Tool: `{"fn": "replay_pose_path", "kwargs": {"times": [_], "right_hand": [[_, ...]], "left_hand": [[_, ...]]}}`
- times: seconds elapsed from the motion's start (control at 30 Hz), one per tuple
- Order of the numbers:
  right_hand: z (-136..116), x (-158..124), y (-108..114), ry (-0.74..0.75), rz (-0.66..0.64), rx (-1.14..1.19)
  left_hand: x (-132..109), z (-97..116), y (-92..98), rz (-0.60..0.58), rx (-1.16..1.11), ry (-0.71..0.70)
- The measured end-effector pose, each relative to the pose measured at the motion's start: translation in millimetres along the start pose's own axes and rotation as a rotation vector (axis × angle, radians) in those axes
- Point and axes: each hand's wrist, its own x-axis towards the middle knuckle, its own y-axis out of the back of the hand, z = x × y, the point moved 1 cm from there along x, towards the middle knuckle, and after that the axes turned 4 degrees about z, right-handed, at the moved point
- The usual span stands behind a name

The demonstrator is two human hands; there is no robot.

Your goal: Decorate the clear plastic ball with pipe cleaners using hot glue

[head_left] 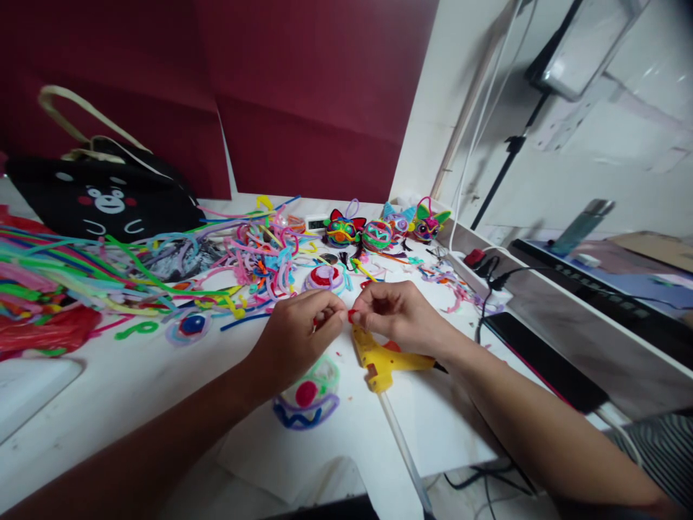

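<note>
the small red piece (pixel 353 315) is located at the centre, between the fingertips of both hands and above the nozzle end of the glue gun (pixel 382 361); its texture is too small to tell. the right hand (pixel 398 314) has its grip closed in a thumb-and-finger pinch on this piece. the left hand (pixel 303 328) has its fingers curled and thumb tip near the same piece; whether its grip also has hold of it cannot be told. the glue gun is yellow hard plastic and lies on its side below the right hand, with a straight translucent glue stick (pixel 399 440) extending from the handle area toward the near edge. below the left hand lies a rounded form (pixel 325 383) of fuzzy pale-green strands, fitted with a round red pompom (pixel 306 394) and a zigzag blue strip (pixel 297 419) within a purple curve. a flat disc (pixel 189 328) with a blue dome lies farther left. beyond the hands, tangled fuzzy stems (pixel 271 263) form a soft heap, and ball-shaped ornaments (pixel 343 230), some with pointed ears, stand along the rear. a raised grey-white partition (pixel 590 318) bounds the right side; a flat black phone (pixel 546 361) lies along it, beside the right forearm. the widest open room on the white tabletop (pixel 162 397) lies between the left forearm and the stems.
</note>
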Motion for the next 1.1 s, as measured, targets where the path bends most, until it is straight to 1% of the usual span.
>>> {"fn": "replay_pose_path", "kwargs": {"times": [0.07, 0.2, 0.3, 0.5, 0.6, 0.7, 0.8, 0.9, 1.0, 1.1], "right_hand": [[-1, -1, -1, -0.007, 0.008, -0.023], [-5, 0, -5, -0.030, 0.073, 0.089], [-6, 0, -10, -0.049, 0.133, 0.161], [-5, 0, -15, -0.058, 0.226, 0.230], [-7, 1, -16, -0.070, 0.229, 0.272], [-8, 2, -15, -0.081, 0.207, 0.314], [-7, 3, -14, -0.081, 0.189, 0.334], [-3, 3, -13, -0.085, 0.167, 0.330], [1, 3, -11, -0.058, 0.137, 0.262], [3, 3, -8, 0.051, 0.131, 0.080]], "left_hand": [[0, 0, -0.3, -0.004, 0.014, -0.009], [-2, -3, -1.1, 0.030, -0.007, 0.008], [-5, -3, -3.8, 0.064, -0.082, 0.082], [-11, -2, -9.4, 0.098, -0.226, 0.231], [-10, -3, -9.2, 0.094, -0.281, 0.272], [-8, -6, -7.7, 0.086, -0.310, 0.280], [-6, -7, -5.6, 0.069, -0.305, 0.268], [-3, -6, -2.4, 0.065, -0.229, 0.217], [-1, -3, 0.7, 0.075, -0.071, 0.089], [-1, -2, 1.5, 0.073, 0.072, -0.053]]}}
